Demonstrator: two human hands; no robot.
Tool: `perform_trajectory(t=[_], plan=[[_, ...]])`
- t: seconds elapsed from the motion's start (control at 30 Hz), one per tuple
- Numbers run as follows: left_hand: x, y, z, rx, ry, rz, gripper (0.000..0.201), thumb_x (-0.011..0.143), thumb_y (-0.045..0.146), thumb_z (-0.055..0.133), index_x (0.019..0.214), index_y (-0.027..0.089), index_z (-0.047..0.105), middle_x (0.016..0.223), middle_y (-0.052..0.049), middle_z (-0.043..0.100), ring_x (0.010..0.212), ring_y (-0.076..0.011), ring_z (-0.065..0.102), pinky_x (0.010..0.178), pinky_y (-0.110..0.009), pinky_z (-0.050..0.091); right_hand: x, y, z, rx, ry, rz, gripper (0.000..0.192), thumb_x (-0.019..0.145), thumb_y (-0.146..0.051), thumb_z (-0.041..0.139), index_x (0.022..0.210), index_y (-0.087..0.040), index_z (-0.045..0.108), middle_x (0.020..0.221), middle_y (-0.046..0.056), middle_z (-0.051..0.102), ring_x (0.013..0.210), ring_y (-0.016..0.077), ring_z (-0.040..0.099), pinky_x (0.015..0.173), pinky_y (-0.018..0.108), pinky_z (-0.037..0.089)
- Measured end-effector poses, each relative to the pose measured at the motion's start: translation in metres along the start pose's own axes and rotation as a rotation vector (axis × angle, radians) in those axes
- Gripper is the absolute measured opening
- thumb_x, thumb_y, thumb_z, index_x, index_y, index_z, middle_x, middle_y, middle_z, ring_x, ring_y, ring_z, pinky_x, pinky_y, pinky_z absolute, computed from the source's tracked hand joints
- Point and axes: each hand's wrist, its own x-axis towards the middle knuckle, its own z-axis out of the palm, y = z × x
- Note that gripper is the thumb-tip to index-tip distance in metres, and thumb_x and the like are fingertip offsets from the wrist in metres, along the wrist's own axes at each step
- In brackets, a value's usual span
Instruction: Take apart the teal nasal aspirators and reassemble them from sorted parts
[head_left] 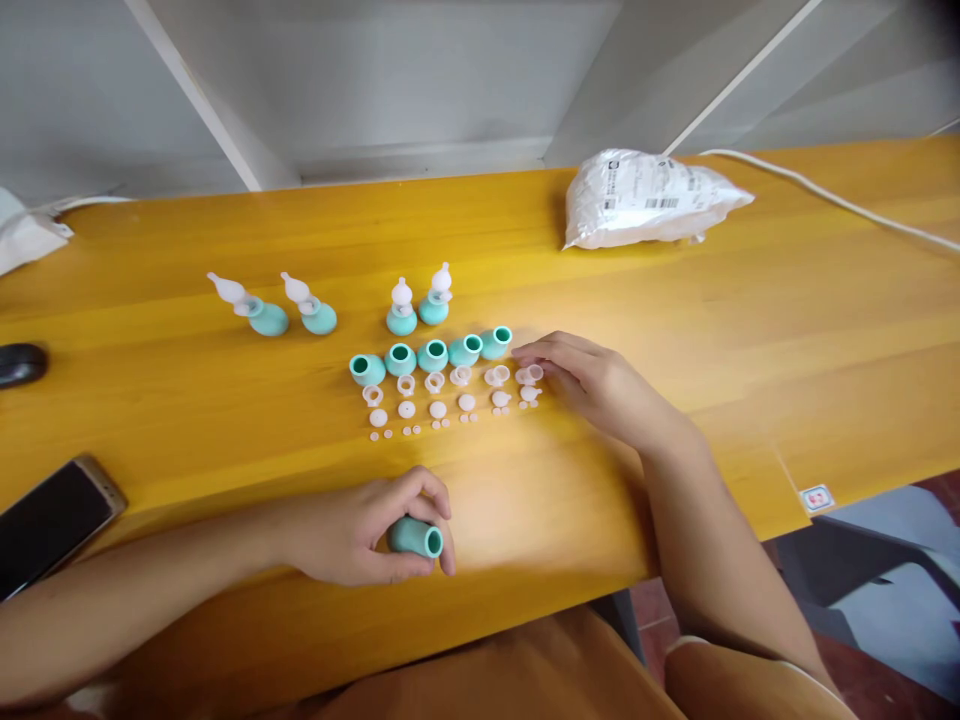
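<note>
At the worktop's [675, 330] near edge, your left hand [360, 530] grips one teal bulb [416, 537] lying on its side. Your right hand [592, 385], fingers loosely curled, touches the clear ring [531, 374] ending the parts row. Step in hand: picking the insert. Next likely calls for pinching it and seating it squarely in the bulb's mouth.

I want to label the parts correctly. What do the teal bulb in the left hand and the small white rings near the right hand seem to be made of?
The teal bulb looks like soft rubber or silicone: matte, rounded, thick rim. The white rings look like translucent plastic or silicone, slightly glossy; they are too small to tell which.
</note>
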Motion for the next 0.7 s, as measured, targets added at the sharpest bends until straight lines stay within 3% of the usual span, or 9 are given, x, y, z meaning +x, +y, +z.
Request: perform_trajectory(t=[0.3,0.53,0.7], plan=[[0.001,0.002,0.000,0.025,0.026,-0.002,0.030,0.110,0.030,0.067,0.126,0.025,0.042,0.119,-0.010,0.083,0.094,-0.0154,0.071,0.083,-0.029,0.052,-0.004,-0.003,-0.012,-0.026,0.155,-0.005,0.033,0.113,-0.015,0.053,0.135,-0.028,0.074,0.124,0.012,0.075,0.111,0.0307,0.076,0.094,0.049,0.067],[0.001,0.004,-0.001,0.043,0.029,-0.006,0.028,0.109,0.029,0.068,0.123,0.024,0.044,0.117,-0.010,0.083,0.094,-0.0159,0.071,0.084,-0.030,0.052,-0.007,-0.011,-0.020,0.024,-0.019,-0.036,0.032,0.116,-0.020,0.052,0.140,-0.031,0.071,0.130,0.012,0.070,0.120,0.0308,0.073,0.102,0.052,0.064],[0.002,0.004,-0.001,0.044,0.027,0.005,0.028,0.109,0.029,0.068,0.123,0.024,0.044,0.116,-0.010,0.083,0.093,-0.0154,0.071,0.083,-0.029,0.052,-0.006,-0.016,-0.013,0.028,0.035,0.057,0.024,0.112,-0.036,0.069,0.134,-0.027,0.070,0.125,0.012,0.071,0.098,0.0278,0.074,0.076,0.043,0.064]])
